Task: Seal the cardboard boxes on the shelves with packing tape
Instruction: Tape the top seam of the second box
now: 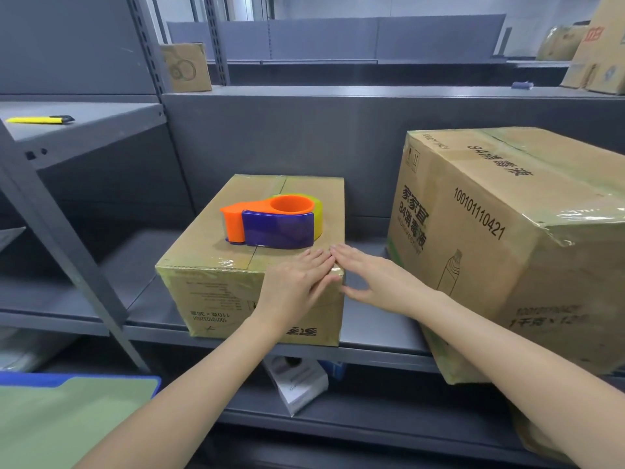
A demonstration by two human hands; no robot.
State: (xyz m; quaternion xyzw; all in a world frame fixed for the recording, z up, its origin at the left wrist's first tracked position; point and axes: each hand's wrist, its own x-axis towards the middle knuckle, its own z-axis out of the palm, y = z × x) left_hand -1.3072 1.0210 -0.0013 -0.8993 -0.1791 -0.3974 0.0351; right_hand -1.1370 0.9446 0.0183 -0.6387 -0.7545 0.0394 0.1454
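The box point(216, 289) stands at the front edge of the middle shelf point(372, 336), left of the large box point(507, 248) and apart from it. The dispenser point(274, 221) lies on the box top toward the back and is held by neither hand.

Both hands are laid flat at the front right corner of the box top, fingers straight and fingertips almost meeting; nothing is gripped. The left hand point(297, 282) covers the front edge at the corner. The right hand point(375, 279) lies over the right edge, with its thumb beside the side face. Glossy tape point(209, 267) is seen along the front top edge and between the hands at the corner.

The step in hand is judged to be the pressing down of the tape at that corner.

1. Pressure is applied with flat fingers, not with the tips.
2. The tape is stroked from the top over the edge and down each face, so that no air is trapped.
3. The fold at the corner is flattened last.
4. The box is braced by one hand, so that it is not pushed back along the shelf.
5. The wrinkles near the middle seam are smoothed outward.

Whether the middle seam is fully covered cannot be told; it is checked before the dispenser is lifted.
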